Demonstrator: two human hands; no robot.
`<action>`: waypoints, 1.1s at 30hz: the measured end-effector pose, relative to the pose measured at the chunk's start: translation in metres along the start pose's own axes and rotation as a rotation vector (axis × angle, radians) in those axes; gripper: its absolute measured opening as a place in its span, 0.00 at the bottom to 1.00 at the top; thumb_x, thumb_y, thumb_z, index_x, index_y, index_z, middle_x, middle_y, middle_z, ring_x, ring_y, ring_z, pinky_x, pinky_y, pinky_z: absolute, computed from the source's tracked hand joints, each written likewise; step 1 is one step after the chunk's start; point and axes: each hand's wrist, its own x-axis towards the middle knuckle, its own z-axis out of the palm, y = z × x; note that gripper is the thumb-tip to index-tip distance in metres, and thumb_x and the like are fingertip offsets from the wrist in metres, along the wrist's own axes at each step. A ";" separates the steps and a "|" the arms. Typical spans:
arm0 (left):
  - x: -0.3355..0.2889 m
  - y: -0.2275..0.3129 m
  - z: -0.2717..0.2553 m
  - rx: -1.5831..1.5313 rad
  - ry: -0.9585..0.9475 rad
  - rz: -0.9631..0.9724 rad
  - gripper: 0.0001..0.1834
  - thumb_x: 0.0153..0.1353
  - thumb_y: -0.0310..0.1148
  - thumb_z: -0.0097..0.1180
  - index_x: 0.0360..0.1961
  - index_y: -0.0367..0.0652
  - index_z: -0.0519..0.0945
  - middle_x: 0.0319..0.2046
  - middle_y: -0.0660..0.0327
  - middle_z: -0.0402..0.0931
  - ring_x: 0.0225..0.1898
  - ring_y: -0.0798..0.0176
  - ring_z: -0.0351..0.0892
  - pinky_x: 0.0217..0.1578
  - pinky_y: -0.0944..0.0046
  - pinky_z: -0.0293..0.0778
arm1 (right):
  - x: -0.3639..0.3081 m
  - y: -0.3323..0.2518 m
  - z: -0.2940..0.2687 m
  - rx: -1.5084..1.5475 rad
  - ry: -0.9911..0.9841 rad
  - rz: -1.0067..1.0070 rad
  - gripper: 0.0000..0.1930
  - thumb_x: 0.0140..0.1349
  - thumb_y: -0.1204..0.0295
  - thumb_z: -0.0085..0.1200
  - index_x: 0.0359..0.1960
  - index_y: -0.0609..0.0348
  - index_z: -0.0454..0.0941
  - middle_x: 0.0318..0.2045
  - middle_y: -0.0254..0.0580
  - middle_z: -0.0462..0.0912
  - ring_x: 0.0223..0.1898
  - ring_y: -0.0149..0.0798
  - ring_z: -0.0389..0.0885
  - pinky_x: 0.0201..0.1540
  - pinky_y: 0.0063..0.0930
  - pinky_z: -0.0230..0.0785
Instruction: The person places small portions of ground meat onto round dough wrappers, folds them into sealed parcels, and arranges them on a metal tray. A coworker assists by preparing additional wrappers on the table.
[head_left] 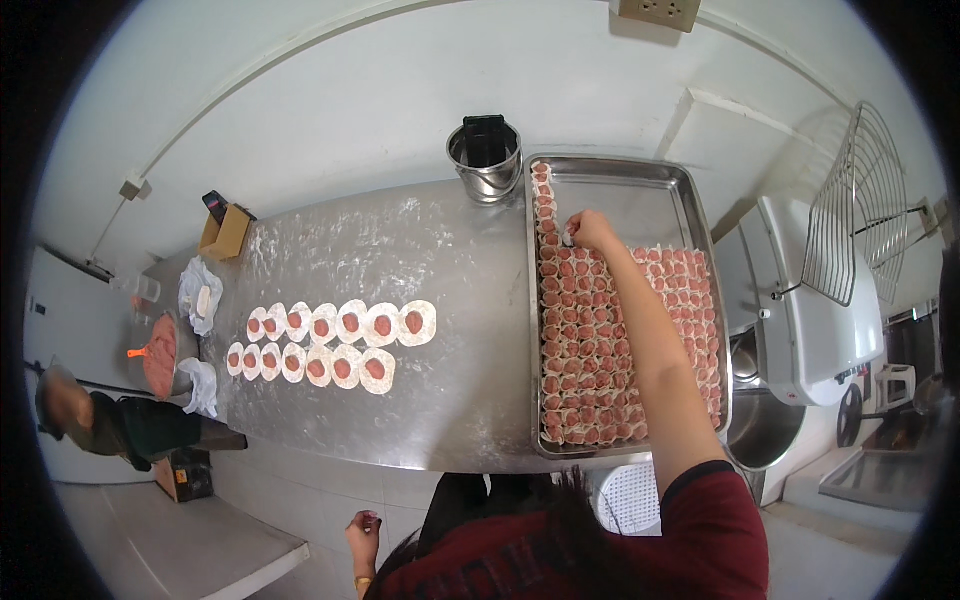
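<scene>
My right hand [593, 231] reaches over a large metal tray [640, 200], fingers pinched on a small open-topped dumpling beside the left-hand column. Rows of open-topped meat dumplings [580, 345] fill the tray's near and middle parts; one column runs up its left edge. My forearm hides some of them. Low in view, in front of the table, my left hand [363, 537] is curled closed around a small pinkish-white thing that looks like another dumpling. On the steel table [460, 300] lie two rows of round wrappers [383, 327], each topped with a lump of meat filling.
A metal bucket [485, 165] with a black object inside stands behind the table. At the left are a cardboard box [225, 232], plastic bags [200, 295] and a bowl of meat [160, 355]. Another person [120, 425] is beyond. White equipment [800, 300] borders the tray's right.
</scene>
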 end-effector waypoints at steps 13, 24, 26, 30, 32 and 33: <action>0.002 0.023 0.013 0.045 -0.084 0.015 0.05 0.51 0.22 0.58 0.31 0.36 0.78 0.27 0.54 0.80 0.28 0.59 0.82 0.30 0.63 0.77 | -0.007 -0.012 -0.006 0.116 -0.114 -0.014 0.14 0.45 0.72 0.57 0.36 0.58 0.83 0.33 0.53 0.82 0.36 0.49 0.82 0.41 0.34 0.73; -0.008 0.011 0.009 0.116 -0.132 -0.014 0.07 0.50 0.25 0.59 0.32 0.37 0.79 0.28 0.53 0.80 0.29 0.58 0.82 0.31 0.62 0.77 | 0.000 -0.008 -0.005 0.030 -0.114 0.018 0.13 0.45 0.79 0.50 0.32 0.59 0.83 0.28 0.53 0.83 0.31 0.46 0.82 0.36 0.33 0.73; -0.010 0.010 0.008 0.131 -0.148 -0.039 0.07 0.50 0.25 0.59 0.32 0.37 0.79 0.28 0.53 0.81 0.28 0.58 0.82 0.31 0.63 0.77 | 0.000 -0.011 -0.006 0.014 -0.135 0.022 0.08 0.44 0.75 0.54 0.27 0.59 0.83 0.27 0.53 0.82 0.30 0.49 0.81 0.34 0.38 0.72; -0.013 0.011 0.011 0.101 -0.159 -0.063 0.07 0.50 0.26 0.60 0.32 0.37 0.79 0.28 0.53 0.81 0.28 0.57 0.82 0.32 0.62 0.77 | 0.003 -0.003 0.002 0.067 -0.099 0.025 0.07 0.44 0.73 0.55 0.24 0.63 0.81 0.26 0.57 0.80 0.29 0.54 0.80 0.33 0.41 0.71; -0.020 0.009 0.010 0.068 -0.144 -0.117 0.07 0.50 0.26 0.60 0.32 0.38 0.79 0.28 0.53 0.81 0.28 0.57 0.82 0.31 0.62 0.77 | 0.002 -0.014 0.005 0.048 -0.107 -0.007 0.09 0.44 0.73 0.53 0.26 0.67 0.80 0.27 0.58 0.81 0.30 0.52 0.81 0.33 0.41 0.71; -0.020 0.007 0.009 0.100 -0.122 -0.088 0.08 0.49 0.26 0.61 0.32 0.37 0.79 0.28 0.52 0.81 0.29 0.55 0.82 0.33 0.62 0.77 | 0.005 -0.010 0.004 0.037 -0.151 -0.003 0.10 0.44 0.73 0.53 0.27 0.67 0.80 0.28 0.58 0.81 0.30 0.50 0.81 0.33 0.41 0.71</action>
